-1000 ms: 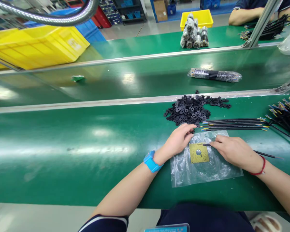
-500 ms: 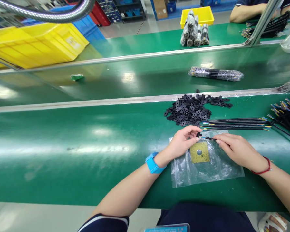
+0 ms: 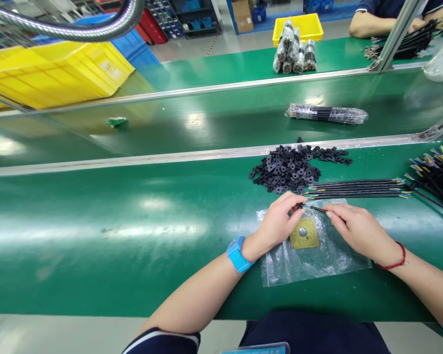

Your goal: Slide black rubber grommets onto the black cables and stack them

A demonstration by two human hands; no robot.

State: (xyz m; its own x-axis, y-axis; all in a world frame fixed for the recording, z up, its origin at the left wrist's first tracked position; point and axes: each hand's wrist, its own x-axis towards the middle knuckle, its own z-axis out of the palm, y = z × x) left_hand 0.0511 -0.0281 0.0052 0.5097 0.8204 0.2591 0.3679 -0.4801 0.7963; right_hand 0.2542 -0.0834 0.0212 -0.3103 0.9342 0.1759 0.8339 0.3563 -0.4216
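Note:
My left hand (image 3: 280, 216) is closed in a pinch on a small black plastic part (image 3: 301, 206), mostly covered by the fingers. From the other side my right hand (image 3: 354, 227) pinches a black cable (image 3: 318, 209) whose thin coloured wire ends point at that part; whether they pass into it I cannot tell. Beneath both hands lies a clear plastic bag (image 3: 317, 268) with a yellow square plate (image 3: 304, 242) on or in it, a round hole at its middle. Just beyond the hands are a heap of black plastic parts (image 3: 288, 169) and a row of black cables (image 3: 358, 189).
At the right edge lies a thick bundle of cables (image 3: 437, 172). A wrapped cable bundle (image 3: 327, 113) rests on the belt behind the metal rail (image 3: 192, 155). Further back are wrapped bundles (image 3: 290, 51), yellow bins (image 3: 59, 73) and a co-worker's arm (image 3: 372, 25) by more cables.
My left hand has turned slightly, its fingers now covering more of the black part. The right hand still holds the cable in nearly the same place. The whole view has shifted a little.

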